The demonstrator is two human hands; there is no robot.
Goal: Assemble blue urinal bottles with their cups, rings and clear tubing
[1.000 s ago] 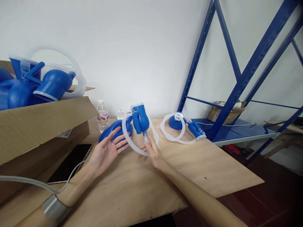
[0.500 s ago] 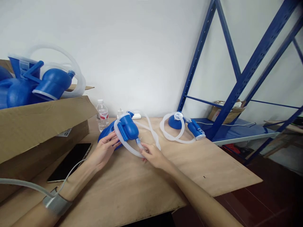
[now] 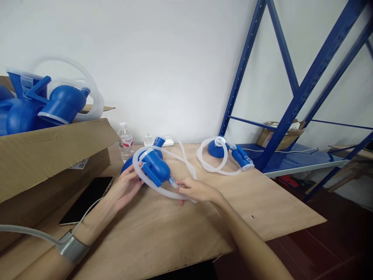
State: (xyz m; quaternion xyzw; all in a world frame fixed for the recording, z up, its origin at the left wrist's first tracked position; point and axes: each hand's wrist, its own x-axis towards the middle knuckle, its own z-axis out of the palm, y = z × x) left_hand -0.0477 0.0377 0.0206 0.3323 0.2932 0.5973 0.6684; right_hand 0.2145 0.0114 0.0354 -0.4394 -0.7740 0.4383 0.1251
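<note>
My left hand (image 3: 125, 188) grips a blue plastic urinal cup (image 3: 158, 168) at its white-rimmed end, its fingers partly hidden behind the cup and a loop of hose. From the cup's narrow end, a clear connector (image 3: 172, 181) leads into a translucent white hose (image 3: 163, 191). Just past that connector, my right hand (image 3: 198, 189) is closed on the hose between thumb and fingers. Behind the cup lies a blue bottle (image 3: 126, 165), mostly covered. To the right, a similar blue bottle (image 3: 215, 151) and cup (image 3: 241, 156) rest on the table with their hose coiled.
A cardboard box (image 3: 58, 146) at the left is heaped with blue urinals (image 3: 62, 103) and hoses. Near it are a black phone (image 3: 87, 200) and a water bottle (image 3: 126, 143). A white power strip (image 3: 168, 143) lies by the wall. Blue metal shelving (image 3: 303, 157) stands right of the wooden table (image 3: 262, 206).
The cup has tilted, its rimmed end shifting left and its narrow end a little lower right. My right hand has moved slightly right with the hose. The view has shifted slightly.
</note>
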